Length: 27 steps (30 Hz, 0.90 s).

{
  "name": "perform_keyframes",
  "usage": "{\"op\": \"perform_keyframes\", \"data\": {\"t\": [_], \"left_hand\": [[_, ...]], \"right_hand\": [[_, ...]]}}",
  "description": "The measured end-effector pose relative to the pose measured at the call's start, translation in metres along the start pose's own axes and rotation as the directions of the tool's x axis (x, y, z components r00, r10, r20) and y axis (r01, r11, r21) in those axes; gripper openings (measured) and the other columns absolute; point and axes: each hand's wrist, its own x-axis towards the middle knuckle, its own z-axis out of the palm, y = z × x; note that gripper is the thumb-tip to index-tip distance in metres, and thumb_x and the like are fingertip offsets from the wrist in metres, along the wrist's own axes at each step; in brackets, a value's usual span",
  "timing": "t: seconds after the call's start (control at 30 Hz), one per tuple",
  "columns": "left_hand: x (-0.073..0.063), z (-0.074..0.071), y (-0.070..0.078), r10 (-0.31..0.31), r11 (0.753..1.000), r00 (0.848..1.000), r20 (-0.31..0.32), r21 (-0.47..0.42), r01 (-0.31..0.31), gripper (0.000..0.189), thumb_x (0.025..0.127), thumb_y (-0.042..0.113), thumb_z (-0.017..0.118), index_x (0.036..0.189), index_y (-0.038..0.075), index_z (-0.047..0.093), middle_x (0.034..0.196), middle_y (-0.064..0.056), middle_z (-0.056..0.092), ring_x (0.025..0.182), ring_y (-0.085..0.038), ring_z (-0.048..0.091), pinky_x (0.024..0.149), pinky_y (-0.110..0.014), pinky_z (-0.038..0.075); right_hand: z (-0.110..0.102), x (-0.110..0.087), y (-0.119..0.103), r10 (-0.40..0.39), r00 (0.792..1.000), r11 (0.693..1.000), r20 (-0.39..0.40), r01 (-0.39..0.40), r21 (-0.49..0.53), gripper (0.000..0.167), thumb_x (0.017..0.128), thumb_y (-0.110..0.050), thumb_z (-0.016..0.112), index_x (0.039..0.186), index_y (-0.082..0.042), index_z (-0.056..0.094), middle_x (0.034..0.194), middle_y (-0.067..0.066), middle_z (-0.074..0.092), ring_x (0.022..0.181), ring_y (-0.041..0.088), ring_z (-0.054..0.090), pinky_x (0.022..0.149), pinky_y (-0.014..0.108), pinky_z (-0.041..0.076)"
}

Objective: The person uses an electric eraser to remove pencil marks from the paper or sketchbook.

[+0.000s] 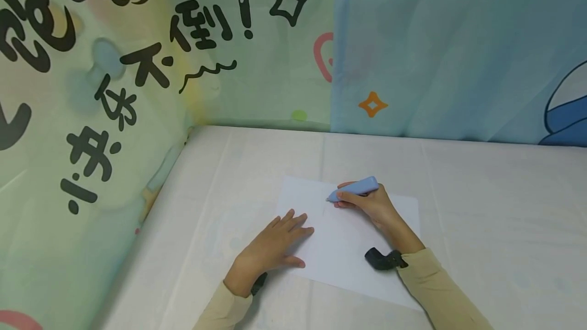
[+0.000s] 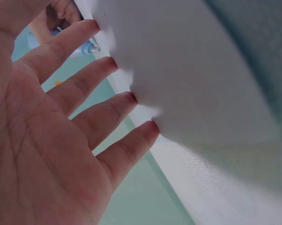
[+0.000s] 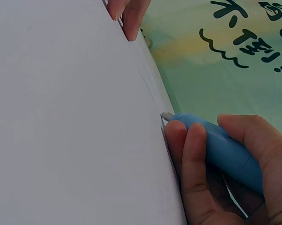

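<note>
A sheet of white paper (image 1: 335, 248) lies at an angle on the table. My right hand (image 1: 369, 202) pinches a thick light-blue pen (image 1: 359, 186) between thumb and fingers. In the right wrist view, the metal tip of the pen (image 3: 220, 145) meets the paper (image 3: 75, 117), close to a thin faint line. With fingers spread and nearly straight, my left hand (image 1: 275, 243) rests at the left part of the sheet. Its fingertips touch the paper (image 2: 188, 70) in the left wrist view, where a few tiny dark marks show near them.
A white cloth (image 1: 220, 182) covers the table. Printed curtains stand along the left side (image 1: 151, 116) and the back (image 1: 458, 55). A black wrist camera (image 1: 382, 258) sits at my right cuff, over the paper's lower right part.
</note>
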Motion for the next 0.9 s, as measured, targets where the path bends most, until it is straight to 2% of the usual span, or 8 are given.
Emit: {"op": "perform_keyframes", "data": {"t": [0.37,0.7,0.9], "left_hand": [[-0.0004,-0.0003,0.0000,-0.001,1.000,1.000,0.001,-0.003,0.001,0.068,0.081,0.041,0.074,0.140,0.013,0.053,0.153,-0.011,0.039,0.144,-0.035,0.029,0.113,-0.051,0.033],[0.0004,0.0001,-0.0009,-0.002,1.000,1.000,0.005,-0.006,0.002,0.069,0.081,0.041,0.074,0.140,0.013,0.052,0.154,-0.011,0.039,0.145,-0.035,0.028,0.113,-0.051,0.032],[0.0004,-0.0001,-0.0006,-0.002,1.000,1.000,0.002,0.000,0.002,0.069,0.081,0.041,0.074,0.140,0.013,0.052,0.154,-0.011,0.039,0.144,-0.035,0.029,0.113,-0.051,0.033]], "right_hand": [[-0.0001,-0.0008,0.0008,0.001,1.000,1.000,0.001,-0.001,-0.003,0.041,0.089,0.001,0.068,0.119,0.025,0.053,0.095,0.015,0.073,0.074,0.014,0.074,0.075,0.023,0.058],[-0.0004,-0.0003,0.0024,0.021,1.000,1.000,-0.002,-0.021,-0.010,0.042,0.088,-0.001,0.070,0.119,0.023,0.055,0.092,0.008,0.074,0.074,0.015,0.074,0.075,0.025,0.058],[-0.0001,-0.0010,0.0014,0.014,1.000,1.000,0.003,-0.014,-0.019,0.041,0.088,-0.001,0.069,0.119,0.022,0.055,0.093,0.009,0.074,0.074,0.015,0.074,0.075,0.025,0.058]]}}
